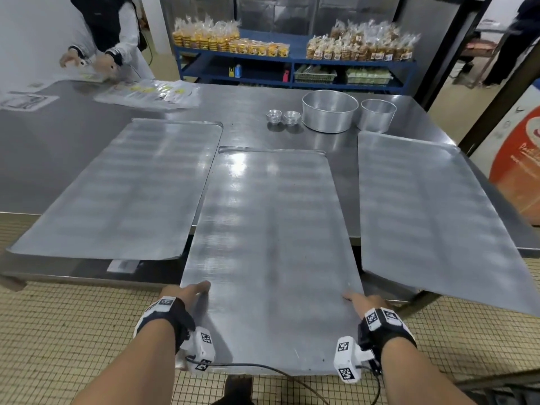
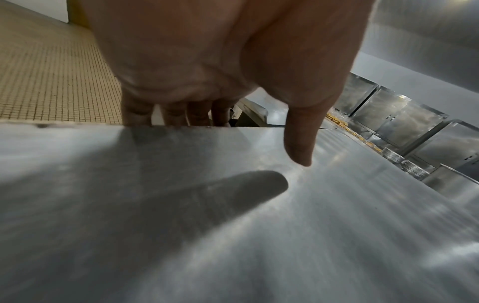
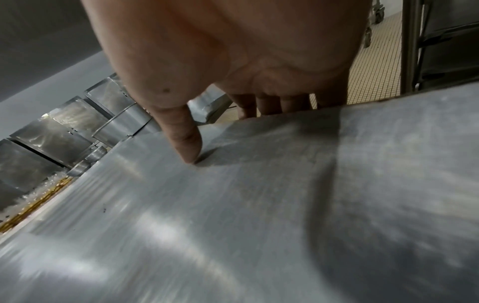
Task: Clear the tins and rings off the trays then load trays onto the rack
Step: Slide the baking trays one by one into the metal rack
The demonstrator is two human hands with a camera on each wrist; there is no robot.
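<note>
1. The left hand (image 1: 187, 296) grips the left long edge of the middle tray (image 1: 271, 258): its thumb (image 2: 300, 141) lies on the top face, and the four fingers (image 2: 176, 114) curl under the edge.
2. The right hand (image 1: 365, 302) grips the right long edge of the same tray in the same way, thumb (image 3: 186, 139) pressed on top and fingers (image 3: 269, 104) wrapped below.
3. The middle tray is bare. Its near half hangs out past the table (image 1: 73, 135) edge, over the tiled floor (image 1: 73, 331); its far end is over the table.
4. A left tray (image 1: 122, 194) lies flat on the table just beside it. A right tray (image 1: 432, 211) lies on the other side, and its near corner sticks out past the table edge. Both are bare.
5. Beyond the trays, on the table, stand two small stacks of tins (image 1: 283, 116), a large round pan (image 1: 329, 111) and a smaller round pan (image 1: 377, 114), all near each other.
6. At the far left, another person (image 1: 108, 33) handles plastic bags (image 1: 149, 93) on the table.
7. Behind the table, a blue shelf (image 1: 292, 62) carries packed baked goods.
</note>
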